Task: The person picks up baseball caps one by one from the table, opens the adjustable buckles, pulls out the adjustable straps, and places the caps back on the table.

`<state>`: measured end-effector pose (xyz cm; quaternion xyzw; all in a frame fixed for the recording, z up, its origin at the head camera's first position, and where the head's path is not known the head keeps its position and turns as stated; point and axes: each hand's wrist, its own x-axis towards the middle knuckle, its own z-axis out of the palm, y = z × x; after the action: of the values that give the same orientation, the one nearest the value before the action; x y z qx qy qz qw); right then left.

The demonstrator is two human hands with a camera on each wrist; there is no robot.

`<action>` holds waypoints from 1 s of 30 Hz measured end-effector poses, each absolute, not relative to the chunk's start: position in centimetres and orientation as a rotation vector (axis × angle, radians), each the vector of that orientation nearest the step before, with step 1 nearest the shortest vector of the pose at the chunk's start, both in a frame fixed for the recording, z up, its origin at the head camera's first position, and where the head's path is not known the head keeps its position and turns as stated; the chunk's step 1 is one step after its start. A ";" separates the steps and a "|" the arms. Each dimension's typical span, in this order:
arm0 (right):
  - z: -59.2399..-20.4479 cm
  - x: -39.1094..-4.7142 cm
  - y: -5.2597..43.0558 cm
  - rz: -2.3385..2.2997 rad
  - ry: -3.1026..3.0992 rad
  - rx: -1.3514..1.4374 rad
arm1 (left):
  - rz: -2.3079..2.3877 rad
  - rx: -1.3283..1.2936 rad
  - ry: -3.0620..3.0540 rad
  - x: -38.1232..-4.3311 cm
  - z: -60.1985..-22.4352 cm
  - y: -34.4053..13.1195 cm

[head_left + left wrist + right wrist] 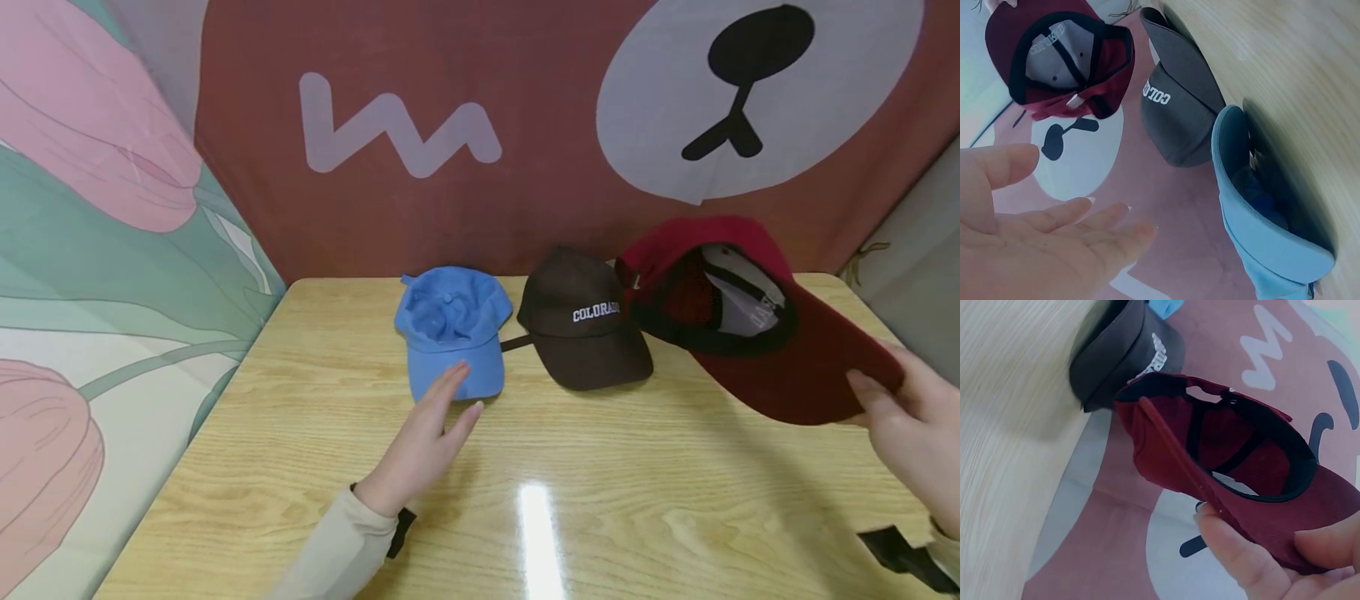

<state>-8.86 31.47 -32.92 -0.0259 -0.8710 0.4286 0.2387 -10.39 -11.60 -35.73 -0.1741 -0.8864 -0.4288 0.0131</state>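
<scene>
My right hand (911,429) pinches the brim of a dark red baseball cap (810,358), thumb on one side and fingers on the other. The red cap is tilted in the air, its black-banded inside showing. Above the table near a blue cap (453,367), my left hand (423,442) is held with its fingers extended; in the left wrist view its palm (1041,256) holds nothing. The blue cap's crown is dented in. Between the blue and red caps sits a dark brown cap (588,358) lettered COLORADO, its right side partly behind the red one.
All this is over a light wood table (637,500) with a bright reflection toward the front. Behind it hangs a brown cloth (525,208) printed with a bear face. A flower-printed cloth (45,292) stands on the left. A dark strap (516,342) lies between the blue and brown caps.
</scene>
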 end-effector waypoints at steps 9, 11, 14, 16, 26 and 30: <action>-32.8 -8.5 30.8 1.153 -2.449 0.020 | -1.367 -0.566 -2.761 -10.7 -35.7 -11.3; -32.9 -8.4 30.8 1.168 -2.440 0.052 | -1.377 -0.568 -2.762 -10.7 -35.8 -11.3; -33.0 -8.3 30.6 1.178 -2.424 0.088 | -1.398 -0.565 -2.768 -10.7 -35.7 -11.2; -33.1 -8.3 30.5 1.216 -2.410 0.109 | -1.412 -0.564 -2.770 -10.7 -35.7 -11.1; -33.7 -7.9 29.6 1.241 -2.409 0.181 | -1.431 -0.555 -2.798 -10.8 -35.6 -10.7; -33.9 -7.7 29.3 1.209 -2.433 0.176 | -1.451 -0.545 -2.810 -10.8 -35.5 -10.4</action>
<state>-7.74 29.29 -33.94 0.0634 -0.8741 0.4344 0.2078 -10.85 -10.41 -35.52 -0.1698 -0.8751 -0.4519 -0.0338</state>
